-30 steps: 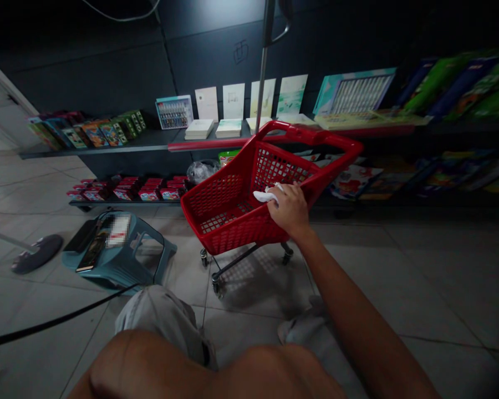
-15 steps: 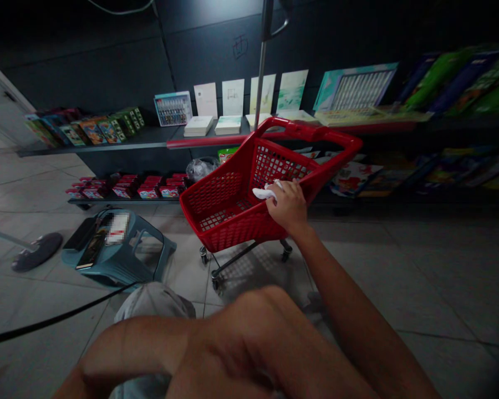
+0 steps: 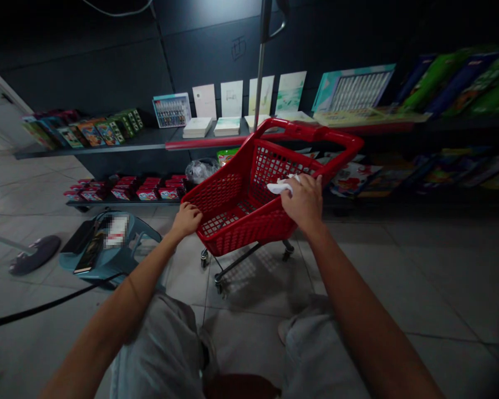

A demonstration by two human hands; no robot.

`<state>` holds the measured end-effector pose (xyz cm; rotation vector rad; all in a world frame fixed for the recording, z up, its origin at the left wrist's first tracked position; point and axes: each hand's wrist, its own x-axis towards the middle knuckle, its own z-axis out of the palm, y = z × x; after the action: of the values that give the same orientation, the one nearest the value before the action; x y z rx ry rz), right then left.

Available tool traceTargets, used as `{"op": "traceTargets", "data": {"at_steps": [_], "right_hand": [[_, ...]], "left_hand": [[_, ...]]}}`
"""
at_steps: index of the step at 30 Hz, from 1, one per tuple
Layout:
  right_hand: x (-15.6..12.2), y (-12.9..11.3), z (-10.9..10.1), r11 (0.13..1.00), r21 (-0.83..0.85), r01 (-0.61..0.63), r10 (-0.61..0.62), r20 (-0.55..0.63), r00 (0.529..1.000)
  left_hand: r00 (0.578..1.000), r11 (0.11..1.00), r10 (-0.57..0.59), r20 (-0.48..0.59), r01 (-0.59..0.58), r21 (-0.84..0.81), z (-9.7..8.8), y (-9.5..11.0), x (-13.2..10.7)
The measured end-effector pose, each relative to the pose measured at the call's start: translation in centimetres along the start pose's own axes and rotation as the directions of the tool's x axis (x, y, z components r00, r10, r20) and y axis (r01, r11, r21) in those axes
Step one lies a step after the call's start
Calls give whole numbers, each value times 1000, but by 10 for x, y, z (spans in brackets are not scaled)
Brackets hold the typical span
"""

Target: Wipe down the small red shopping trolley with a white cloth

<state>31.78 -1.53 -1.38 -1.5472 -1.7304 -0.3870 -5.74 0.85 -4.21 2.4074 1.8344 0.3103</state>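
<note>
A small red shopping cart on wheels stands on the tiled floor in front of me. My left hand grips the near left corner of its basket rim, fingers curled over the edge. My right hand rests on the right rim of the basket, closed on a white cloth that it presses against the red plastic. The basket's mesh bottom shows nothing inside. My knees in grey shorts fill the bottom of the view.
A teal plastic stool with a phone on it lies left of the cart. A fan base and a black cable lie further left. Dark shelves hold boxes, cards and books behind the cart. A metal pole rises behind it.
My left arm has swung forward from close under the camera and taken hold of the cart's near left corner. My right hand with the cloth has slid a little right along the rim.
</note>
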Motion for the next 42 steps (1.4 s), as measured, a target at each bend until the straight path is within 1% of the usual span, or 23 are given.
{"op": "traceTargets", "data": {"at_steps": [2, 3, 6, 7, 9, 11, 13, 15, 17, 19, 21, 24, 26, 27, 29, 30, 32, 34, 36, 38, 40, 42], "right_hand": [[-2, -10, 5, 1000, -13, 6, -6, -11, 1000], [-5, -17, 7, 1000, -14, 17, -17, -11, 1000], [-14, -45, 15, 997, 8, 77, -78, 29, 997], [-18, -56, 18, 995, 23, 100, -101, 55, 993], [-27, -76, 21, 988, 62, 139, -145, 102, 984], [-37, -95, 22, 974, 126, 188, -205, 142, 968], [-47, -111, 22, 944, 211, 253, -291, 173, 941], [-55, -122, 21, 904, 287, 317, -377, 188, 907], [-59, -126, 21, 874, 323, 364, -434, 182, 882], [-58, -119, 20, 863, 327, 385, -457, 178, 872], [-50, -101, 17, 879, 303, 368, -433, 183, 883], [-30, -56, 10, 941, 196, 275, -308, 167, 936], [-16, -26, 5, 979, 113, 172, -185, 116, 976], [-11, -13, 3, 989, 85, 122, -129, 83, 988], [-4, 0, 2, 997, 66, 50, -52, 30, 998], [-3, 1, 3, 997, 71, 30, -31, 14, 999], [-7, -11, 6, 995, 97, 19, -21, 16, 1000], [-17, -36, 11, 991, 126, 47, -54, 56, 997], [-30, -67, 15, 981, 158, 113, -132, 114, 985], [-45, -97, 18, 959, 205, 193, -227, 157, 961], [-58, -123, 18, 930, 253, 266, -316, 179, 932], [-68, -140, 18, 900, 303, 314, -379, 188, 906]], "left_hand": [[999, 999, 32, -16, -32, -19, 4, -4, 2], [999, 999, 16, -44, -17, -27, 4, -2, 3], [979, 993, -108, -171, 97, -66, 3, 8, -2], [973, 990, -129, -193, 115, -84, 2, 13, -5], [979, 988, -111, -173, 91, -122, 1, 21, -10], [994, 987, -51, -99, 35, -154, 0, 27, -15], [999, 988, -14, -47, 6, -155, 0, 28, -16], [1000, 993, -10, -26, 7, -119, 0, 27, -16], [1000, 997, -20, -12, 19, -73, 0, 24, -15], [1000, 998, -26, 2, 26, -51, 0, 21, -13], [999, 997, -37, 10, 37, -66, 0, 18, -11], [998, 992, -65, 14, 67, -103, 2, 17, -10], [997, 992, -72, 9, 72, -103, 2, 18, -10], [998, 993, -70, 6, 70, -96, 3, 18, -10], [998, 995, -66, -2, 66, -80, 3, 20, -11], [998, 995, -65, -6, 65, -75, 3, 21, -11], [998, 995, -68, -8, 67, -73, 3, 23, -11], [997, 994, -75, 1, 75, -83, 2, 25, -11], [995, 991, -96, 11, 96, -92, 0, 27, -11], [992, 988, -125, 17, 126, -89, -2, 29, -11], [990, 988, -141, -17, 139, -61, -5, 32, -12], [988, 993, -119, -103, 119, -4, -8, 37, -15]]}}
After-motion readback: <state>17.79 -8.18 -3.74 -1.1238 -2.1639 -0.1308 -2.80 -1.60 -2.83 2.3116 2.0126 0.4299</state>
